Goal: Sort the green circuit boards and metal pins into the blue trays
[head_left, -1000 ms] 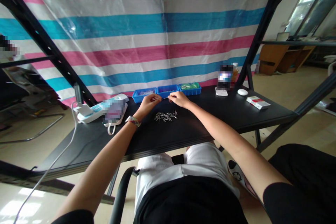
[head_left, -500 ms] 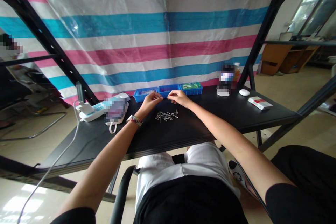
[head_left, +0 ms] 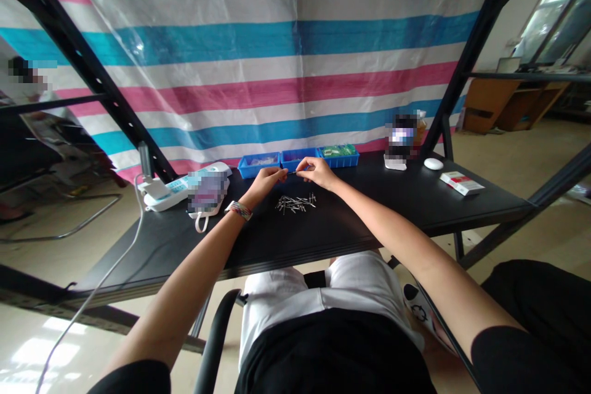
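Over the black table, my left hand (head_left: 270,180) and my right hand (head_left: 317,172) face each other with fingertips pinched. Between them runs a thin, dark, stick-like piece (head_left: 292,173), gripped at both ends; it is too small to name. Just below the hands lies a loose heap of thin silvery metal pins (head_left: 295,204). Right behind the hands stand a left blue bin (head_left: 258,169) with clear pieces, a middle blue bin (head_left: 290,166) partly hidden by my fingers, and a right blue bin (head_left: 340,160) with green packets in it.
A white power strip (head_left: 161,199) and a phone-like device (head_left: 207,194) are at the left, with a cable off the table edge. To the right are a phone on a stand (head_left: 396,161), a white oval object (head_left: 433,164) and a red-white box (head_left: 462,183). A striped sheet (head_left: 295,49) hangs behind.
The whole view has shifted slightly to the right. Both hands keep their pinch on the thin piece, with a slightly wider gap between the fingertips.
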Demonstrator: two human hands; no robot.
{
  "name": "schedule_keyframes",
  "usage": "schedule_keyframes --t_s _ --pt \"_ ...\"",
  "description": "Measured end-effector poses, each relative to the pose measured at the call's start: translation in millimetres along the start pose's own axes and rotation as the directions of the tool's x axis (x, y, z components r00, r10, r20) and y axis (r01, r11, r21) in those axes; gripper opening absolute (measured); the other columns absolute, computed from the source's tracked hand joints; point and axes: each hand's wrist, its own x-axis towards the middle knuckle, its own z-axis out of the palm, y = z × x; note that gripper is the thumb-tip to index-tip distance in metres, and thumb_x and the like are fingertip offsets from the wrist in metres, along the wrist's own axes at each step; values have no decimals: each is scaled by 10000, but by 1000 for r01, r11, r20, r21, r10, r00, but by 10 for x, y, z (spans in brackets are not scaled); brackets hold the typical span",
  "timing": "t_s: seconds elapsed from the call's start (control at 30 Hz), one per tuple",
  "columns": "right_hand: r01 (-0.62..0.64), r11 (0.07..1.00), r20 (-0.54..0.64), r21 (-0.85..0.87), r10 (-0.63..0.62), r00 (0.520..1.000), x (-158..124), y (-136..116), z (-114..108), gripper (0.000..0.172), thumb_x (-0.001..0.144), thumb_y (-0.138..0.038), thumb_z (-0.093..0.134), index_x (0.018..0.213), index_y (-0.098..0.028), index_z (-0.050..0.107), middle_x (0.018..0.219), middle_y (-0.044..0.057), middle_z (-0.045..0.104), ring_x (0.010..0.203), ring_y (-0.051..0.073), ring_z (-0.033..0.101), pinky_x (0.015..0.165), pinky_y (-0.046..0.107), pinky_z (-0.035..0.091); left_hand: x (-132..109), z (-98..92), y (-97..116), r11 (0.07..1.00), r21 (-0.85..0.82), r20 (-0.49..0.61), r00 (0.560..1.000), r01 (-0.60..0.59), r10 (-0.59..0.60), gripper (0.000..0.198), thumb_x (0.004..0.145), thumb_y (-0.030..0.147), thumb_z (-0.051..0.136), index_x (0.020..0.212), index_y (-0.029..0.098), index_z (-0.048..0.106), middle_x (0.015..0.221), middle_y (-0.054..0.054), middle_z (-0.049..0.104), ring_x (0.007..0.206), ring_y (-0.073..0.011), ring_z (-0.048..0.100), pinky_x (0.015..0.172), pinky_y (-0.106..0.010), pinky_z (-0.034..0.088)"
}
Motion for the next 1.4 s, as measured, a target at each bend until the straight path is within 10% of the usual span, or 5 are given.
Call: schedule_keyframes --t_s 0.9,1.1,1.27,1.4 --pt "-200 927 106 318 174 979 0 60 -25 221 682 -245 845 809 -186 673 652 -21 680 570 120 645 544 218 573 -58 13 124 999 -19 20 999 -39 39 394 752 510 837 749 190 607 697 9 587 653 -134 510 643 -278 392" --pt "-54 972 -168 229 94 981 65 111 -52 165 719 -240 794 763 -199 641 655 -37 653 539 113 634 531 219 561 -123 -169 211 898 403 218 971 -177 93 354 828 418 641 593 198 495 575 41 413 589 -118 365 582 -293 244" --pt "-5 999 -467 47 26 884 176 192 -116 93 772 -248 725 767 -202 644 669 -32 656 515 112 643 491 201 526 -124 -298 218 833 526 343 939 -172 -23 248 768 402 657 628 199 632 572 22 538 564 -138 450 569 -298 265" --pt "-57 989 -467 -137 -13 884 226 255 -192 101 838 -237 688 904 -181 739 955 61 807 484 109 649 487 238 532 -80 -360 123 852 512 418 898 -108 -137 261 734 455 728 651 209 702 588 6 617 569 -157 507 564 -291 307"
